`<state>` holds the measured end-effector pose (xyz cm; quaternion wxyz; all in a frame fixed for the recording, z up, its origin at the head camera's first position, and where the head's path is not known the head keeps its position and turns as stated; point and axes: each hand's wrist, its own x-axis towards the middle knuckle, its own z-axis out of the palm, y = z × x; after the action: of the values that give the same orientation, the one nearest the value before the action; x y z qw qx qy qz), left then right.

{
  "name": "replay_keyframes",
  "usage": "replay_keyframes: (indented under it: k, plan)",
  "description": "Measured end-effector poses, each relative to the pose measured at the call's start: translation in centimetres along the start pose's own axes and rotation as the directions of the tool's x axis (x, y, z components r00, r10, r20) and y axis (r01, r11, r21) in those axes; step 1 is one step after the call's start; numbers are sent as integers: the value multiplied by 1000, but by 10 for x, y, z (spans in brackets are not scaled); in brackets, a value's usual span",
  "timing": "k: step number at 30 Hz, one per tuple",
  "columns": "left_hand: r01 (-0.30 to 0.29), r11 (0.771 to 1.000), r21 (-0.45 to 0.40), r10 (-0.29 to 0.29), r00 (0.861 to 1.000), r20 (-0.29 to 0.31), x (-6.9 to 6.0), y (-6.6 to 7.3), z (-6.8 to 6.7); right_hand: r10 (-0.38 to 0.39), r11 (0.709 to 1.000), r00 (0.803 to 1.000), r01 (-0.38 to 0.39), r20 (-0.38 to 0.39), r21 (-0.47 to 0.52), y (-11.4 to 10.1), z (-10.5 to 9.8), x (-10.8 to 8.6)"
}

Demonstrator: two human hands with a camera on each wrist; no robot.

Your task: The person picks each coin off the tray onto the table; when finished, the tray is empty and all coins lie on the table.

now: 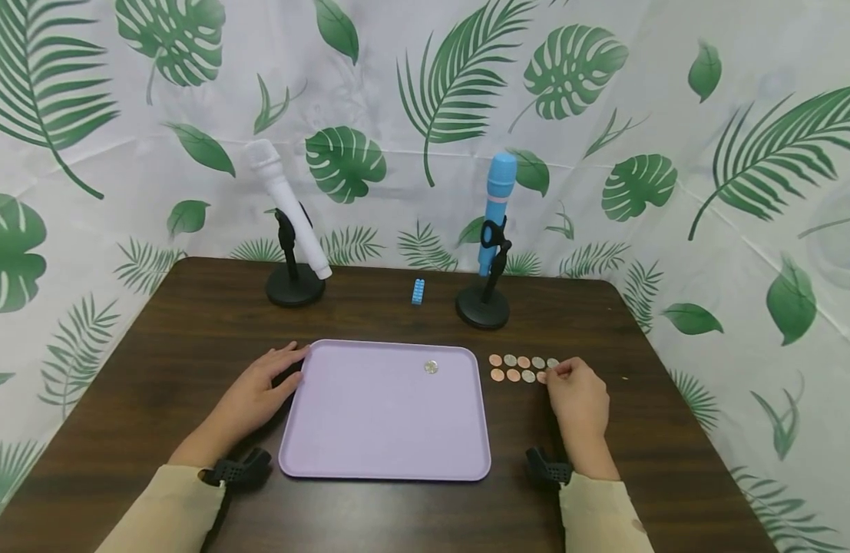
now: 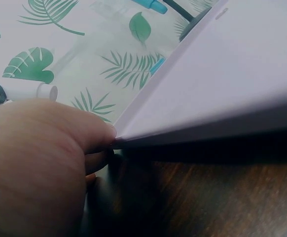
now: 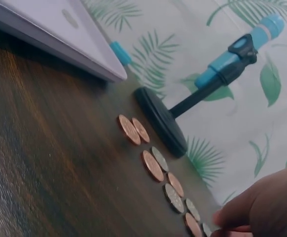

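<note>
A lilac tray [image 1: 385, 430] lies on the dark wooden table with one silvery coin [image 1: 431, 367] in its upper right part. My left hand [image 1: 259, 392] rests at the tray's left edge, fingers fairly straight and touching the rim. To the right of the tray, copper coins [image 1: 497, 375] and silvery coins [image 1: 510, 360] form two rows. At the right end of these rows is my right hand [image 1: 580, 399], thumb and fingertips brought together low over the table. They seem to pinch a coin, which the fingers hide. In the right wrist view, flat coins [image 3: 153, 165] lead up to the fingertips.
Behind the tray stand a white microphone [image 1: 286, 200] and a blue microphone [image 1: 501, 177] on black stands. A small blue toy brick [image 1: 418, 292] lies between them. A leaf-patterned cloth [image 1: 369, 92] hangs behind the table [image 1: 390, 514].
</note>
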<state>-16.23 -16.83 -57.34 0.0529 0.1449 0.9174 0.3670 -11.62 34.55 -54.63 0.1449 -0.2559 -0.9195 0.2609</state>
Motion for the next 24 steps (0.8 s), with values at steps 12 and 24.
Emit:
replay_keyframes:
  k: [12,24]
  plan:
    - [15,1000,-1,-15,1000,11,0,5,-3,-43,991,995,54,-85,126,-11,4,-4]
    - [-1,1000,-6,1,1000,-6,1,2,-2,-410,760,867,152,285,631,-54,43,-41]
